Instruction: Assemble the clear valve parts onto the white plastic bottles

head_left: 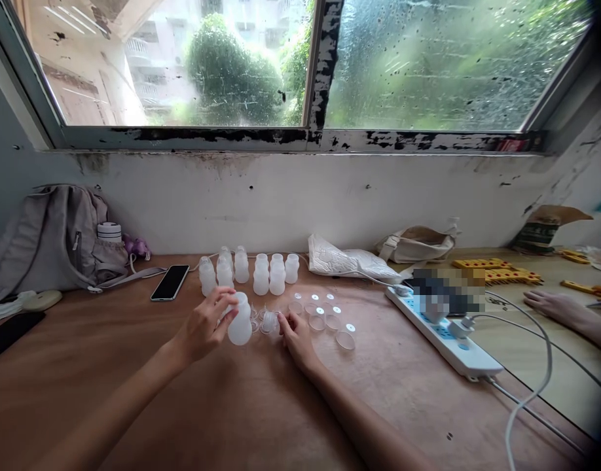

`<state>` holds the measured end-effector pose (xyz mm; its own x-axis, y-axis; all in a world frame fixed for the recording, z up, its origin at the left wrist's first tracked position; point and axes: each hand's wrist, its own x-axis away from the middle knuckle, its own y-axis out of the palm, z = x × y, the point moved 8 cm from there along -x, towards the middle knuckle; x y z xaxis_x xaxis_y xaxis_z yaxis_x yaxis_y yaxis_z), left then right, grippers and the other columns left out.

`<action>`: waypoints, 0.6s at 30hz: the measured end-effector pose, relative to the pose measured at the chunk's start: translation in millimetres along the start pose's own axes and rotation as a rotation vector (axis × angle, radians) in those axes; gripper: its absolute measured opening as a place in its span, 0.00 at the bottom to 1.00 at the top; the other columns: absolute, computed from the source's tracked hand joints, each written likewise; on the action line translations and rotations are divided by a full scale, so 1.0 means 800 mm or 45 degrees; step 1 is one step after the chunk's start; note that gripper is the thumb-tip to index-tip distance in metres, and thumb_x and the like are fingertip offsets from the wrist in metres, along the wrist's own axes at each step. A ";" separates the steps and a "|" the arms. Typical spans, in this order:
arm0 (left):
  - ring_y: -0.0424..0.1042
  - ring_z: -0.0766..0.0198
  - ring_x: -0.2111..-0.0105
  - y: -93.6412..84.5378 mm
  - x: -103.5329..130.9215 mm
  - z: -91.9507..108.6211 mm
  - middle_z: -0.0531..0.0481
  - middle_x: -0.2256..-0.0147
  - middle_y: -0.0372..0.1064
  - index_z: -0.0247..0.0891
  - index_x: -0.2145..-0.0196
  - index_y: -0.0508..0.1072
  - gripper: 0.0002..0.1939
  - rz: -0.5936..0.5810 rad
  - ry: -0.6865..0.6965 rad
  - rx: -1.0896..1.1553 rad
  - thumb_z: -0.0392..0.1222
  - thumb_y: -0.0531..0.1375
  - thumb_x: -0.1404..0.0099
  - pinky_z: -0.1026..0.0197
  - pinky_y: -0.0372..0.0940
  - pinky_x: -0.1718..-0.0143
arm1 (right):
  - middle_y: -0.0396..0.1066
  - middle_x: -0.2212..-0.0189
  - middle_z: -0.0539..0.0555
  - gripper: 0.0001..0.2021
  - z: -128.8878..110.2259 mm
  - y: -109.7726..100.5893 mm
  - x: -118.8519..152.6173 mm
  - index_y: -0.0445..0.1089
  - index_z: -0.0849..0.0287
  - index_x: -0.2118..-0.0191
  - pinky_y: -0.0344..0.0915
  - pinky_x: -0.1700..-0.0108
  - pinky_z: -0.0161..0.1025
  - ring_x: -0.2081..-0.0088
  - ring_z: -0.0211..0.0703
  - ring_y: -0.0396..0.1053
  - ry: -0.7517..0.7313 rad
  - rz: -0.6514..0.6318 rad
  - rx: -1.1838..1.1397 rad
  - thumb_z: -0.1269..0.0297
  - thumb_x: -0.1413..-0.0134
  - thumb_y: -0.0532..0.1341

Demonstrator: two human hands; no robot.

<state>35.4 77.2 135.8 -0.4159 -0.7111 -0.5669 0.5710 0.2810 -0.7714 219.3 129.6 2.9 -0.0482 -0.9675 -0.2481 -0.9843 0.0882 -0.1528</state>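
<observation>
My left hand (209, 324) is closed on the upper part of a frosted white bottle (240, 324) that stands upright on the brown table (182, 392). Just right of it, my right hand (296, 333) has its fingertips pressed together at the edge of a small cluster of clear plastic pieces (268, 321); what they pinch is too small to make out. Behind both hands, several more frosted bottles (277, 275) stand in two groups. Clear round rings (345, 340) and small white discs (350, 328) lie to the right of my right hand.
A phone (170, 283) and a grey backpack (59, 242) are at left. White plastic packaging (349, 256) lies by the wall. A power strip (442, 333) with cables stands at right. Beyond it are yellow parts (511, 276) and another person's hand (550, 307).
</observation>
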 end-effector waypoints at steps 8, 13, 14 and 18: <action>0.65 0.60 0.56 0.053 0.037 -0.004 0.42 0.55 0.60 0.37 0.59 0.62 0.09 -0.056 0.076 0.165 0.34 0.47 0.36 0.58 0.64 0.59 | 0.61 0.80 0.47 0.16 -0.010 -0.005 0.005 0.59 0.58 0.75 0.53 0.86 0.30 0.86 0.32 0.57 -0.004 0.046 -0.059 0.50 0.50 0.55; 0.67 0.58 0.58 0.071 0.050 -0.012 0.41 0.52 0.60 0.40 0.52 0.55 0.19 0.056 -0.001 0.396 0.41 0.55 0.40 0.57 0.65 0.62 | 0.60 0.80 0.47 0.16 -0.017 -0.011 0.008 0.58 0.58 0.75 0.54 0.85 0.31 0.86 0.32 0.57 -0.035 0.106 -0.080 0.50 0.49 0.55; 0.67 0.58 0.59 0.076 0.052 -0.014 0.41 0.53 0.61 0.40 0.50 0.52 0.24 0.047 -0.055 0.461 0.43 0.57 0.42 0.56 0.65 0.61 | 0.60 0.80 0.47 0.16 -0.018 -0.011 0.009 0.58 0.58 0.75 0.54 0.85 0.31 0.86 0.32 0.57 -0.040 0.110 -0.089 0.50 0.49 0.55; 0.67 0.57 0.58 0.101 0.054 -0.017 0.45 0.59 0.67 0.40 0.50 0.54 0.28 -0.127 -0.286 0.680 0.49 0.59 0.45 0.54 0.61 0.55 | 0.60 0.79 0.46 0.15 -0.023 -0.012 0.012 0.58 0.58 0.75 0.54 0.85 0.30 0.85 0.31 0.57 -0.044 0.113 -0.140 0.51 0.49 0.55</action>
<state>53.6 77.9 45.0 -0.3591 -0.8529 -0.3789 0.8384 -0.1165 -0.5324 225.2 115.6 19.5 -0.1320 -0.9481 -0.2892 -0.9892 0.1448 -0.0231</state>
